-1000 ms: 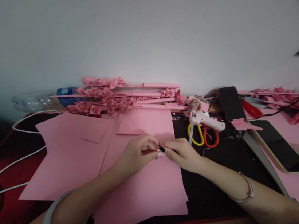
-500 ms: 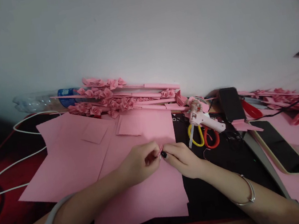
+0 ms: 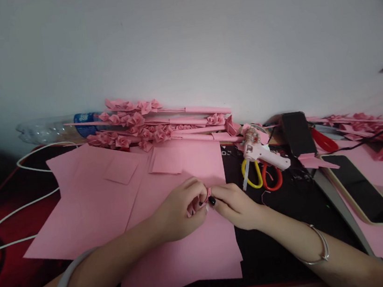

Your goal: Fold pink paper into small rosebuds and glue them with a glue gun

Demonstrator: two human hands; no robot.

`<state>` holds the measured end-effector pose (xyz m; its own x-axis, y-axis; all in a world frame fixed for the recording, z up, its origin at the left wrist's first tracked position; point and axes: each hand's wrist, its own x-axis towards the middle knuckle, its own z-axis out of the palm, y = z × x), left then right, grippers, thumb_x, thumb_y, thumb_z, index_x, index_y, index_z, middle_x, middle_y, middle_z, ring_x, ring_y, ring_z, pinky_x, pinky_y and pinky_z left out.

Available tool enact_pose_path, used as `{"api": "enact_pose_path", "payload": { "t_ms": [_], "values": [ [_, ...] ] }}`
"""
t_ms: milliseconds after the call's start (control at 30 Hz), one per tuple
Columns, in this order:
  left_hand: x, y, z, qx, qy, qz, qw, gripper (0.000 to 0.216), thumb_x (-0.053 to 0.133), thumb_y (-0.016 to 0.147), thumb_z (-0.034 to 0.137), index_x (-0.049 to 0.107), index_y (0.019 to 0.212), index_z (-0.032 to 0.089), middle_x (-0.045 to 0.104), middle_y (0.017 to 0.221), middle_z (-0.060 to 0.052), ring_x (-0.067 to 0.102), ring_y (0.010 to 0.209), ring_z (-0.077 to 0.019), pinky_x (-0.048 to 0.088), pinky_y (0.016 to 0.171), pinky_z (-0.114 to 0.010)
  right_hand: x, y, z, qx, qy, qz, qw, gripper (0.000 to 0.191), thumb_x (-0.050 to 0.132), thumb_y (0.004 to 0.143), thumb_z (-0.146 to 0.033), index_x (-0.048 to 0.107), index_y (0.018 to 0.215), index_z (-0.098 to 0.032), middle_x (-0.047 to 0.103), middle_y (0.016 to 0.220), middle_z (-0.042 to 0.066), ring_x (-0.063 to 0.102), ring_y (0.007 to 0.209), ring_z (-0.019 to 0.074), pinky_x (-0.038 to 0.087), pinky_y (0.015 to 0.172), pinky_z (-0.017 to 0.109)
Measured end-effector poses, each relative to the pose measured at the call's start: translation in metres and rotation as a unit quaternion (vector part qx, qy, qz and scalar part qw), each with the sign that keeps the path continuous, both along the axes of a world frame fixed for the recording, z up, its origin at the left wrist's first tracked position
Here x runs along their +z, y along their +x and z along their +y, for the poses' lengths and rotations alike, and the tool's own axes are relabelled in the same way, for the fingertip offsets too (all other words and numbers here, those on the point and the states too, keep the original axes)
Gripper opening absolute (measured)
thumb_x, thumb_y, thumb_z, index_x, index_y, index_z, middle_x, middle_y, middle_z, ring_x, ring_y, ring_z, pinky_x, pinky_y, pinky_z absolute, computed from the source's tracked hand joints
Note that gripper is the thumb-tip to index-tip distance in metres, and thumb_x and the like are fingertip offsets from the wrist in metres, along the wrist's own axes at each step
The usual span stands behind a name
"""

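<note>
Between my two hands is a small folded piece of pink paper (image 3: pixel 208 192), mostly covered by fingers. My left hand (image 3: pixel 182 209) pinches it from the left, fingers curled. From the other side, my right hand (image 3: pixel 237 205) grips its right edge between thumb and index finger. Both hands are over large pink paper sheets (image 3: pixel 178 258). Just beyond them lies a small stack of square pink paper (image 3: pixel 166 160), and a single pink square (image 3: pixel 120 169) rests farther left.
Pink paper flowers on rolled stems (image 3: pixel 154 132) lie along the wall beside a plastic bottle (image 3: pixel 48 130). To the right are a glue gun (image 3: pixel 265 155), scissors with yellow and red handles (image 3: pixel 272 177), and a phone (image 3: pixel 363 191). A white cable (image 3: pixel 6 212) loops at left.
My left fingers have shifted and curled differently around the folded paper, showing a dark thumbnail or fingernail. The right hand keeps its pinch almost in place.
</note>
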<state>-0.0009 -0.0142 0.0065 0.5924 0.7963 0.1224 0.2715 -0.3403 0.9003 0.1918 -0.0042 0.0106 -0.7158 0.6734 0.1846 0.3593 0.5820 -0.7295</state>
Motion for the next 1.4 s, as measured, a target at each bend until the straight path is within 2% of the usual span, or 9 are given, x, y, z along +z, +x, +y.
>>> {"api": "enact_pose_path", "payload": {
  "t_ms": [167, 400, 667, 1067, 1400],
  "values": [
    [0.002, 0.001, 0.001, 0.006, 0.004, 0.018, 1.000, 0.017, 0.049, 0.074, 0.006, 0.039, 0.073, 0.020, 0.041, 0.075, 0.003, 0.042, 0.061, -0.0099, 0.035, 0.053, -0.021, -0.001, 0.000, 0.000, -0.003, 0.000, -0.009, 1.000, 0.015, 0.038, 0.078, -0.007, 0.047, 0.077, -0.019, 0.044, 0.063, -0.003, 0.039, 0.055, 0.0119, 0.034, 0.053, 0.023],
    [0.004, -0.001, 0.000, -0.004, -0.023, 0.020, 1.000, 0.012, 0.050, 0.078, 0.010, 0.042, 0.076, 0.019, 0.045, 0.077, 0.003, 0.044, 0.060, -0.0089, 0.036, 0.052, -0.020, -0.001, 0.000, 0.000, 0.003, 0.003, 0.006, 1.000, 0.017, 0.036, 0.077, -0.007, 0.048, 0.075, -0.019, 0.047, 0.064, -0.001, 0.041, 0.056, 0.0125, 0.036, 0.054, 0.024],
    [0.010, -0.002, 0.003, -0.009, -0.027, 0.037, 0.999, 0.011, 0.046, 0.082, 0.011, 0.048, 0.073, 0.018, 0.045, 0.068, 0.004, 0.041, 0.056, -0.0093, 0.034, 0.052, -0.021, 0.000, 0.000, -0.001, 0.000, 0.008, -0.011, 1.000, 0.014, 0.037, 0.072, -0.008, 0.044, 0.067, -0.020, 0.044, 0.058, -0.003, 0.038, 0.051, 0.0116, 0.032, 0.051, 0.023],
    [0.009, 0.000, 0.002, -0.004, -0.011, 0.038, 0.999, 0.013, 0.047, 0.074, 0.006, 0.048, 0.070, 0.018, 0.045, 0.065, 0.004, 0.042, 0.053, -0.0082, 0.034, 0.050, -0.019, -0.001, 0.000, -0.002, 0.003, 0.020, -0.021, 1.000, 0.014, 0.037, 0.070, -0.009, 0.043, 0.065, -0.020, 0.044, 0.056, -0.002, 0.038, 0.051, 0.0123, 0.032, 0.051, 0.024],
    [0.005, 0.001, 0.000, 0.007, 0.000, 0.057, 0.998, 0.011, 0.047, 0.073, 0.009, 0.048, 0.067, 0.018, 0.048, 0.061, 0.003, 0.045, 0.053, -0.0088, 0.036, 0.049, -0.019, -0.002, -0.001, -0.002, -0.002, 0.037, -0.028, 0.999, 0.013, 0.040, 0.067, -0.009, 0.044, 0.065, -0.020, 0.043, 0.055, -0.003, 0.035, 0.050, 0.0118, 0.030, 0.049, 0.023]
  ]
}}
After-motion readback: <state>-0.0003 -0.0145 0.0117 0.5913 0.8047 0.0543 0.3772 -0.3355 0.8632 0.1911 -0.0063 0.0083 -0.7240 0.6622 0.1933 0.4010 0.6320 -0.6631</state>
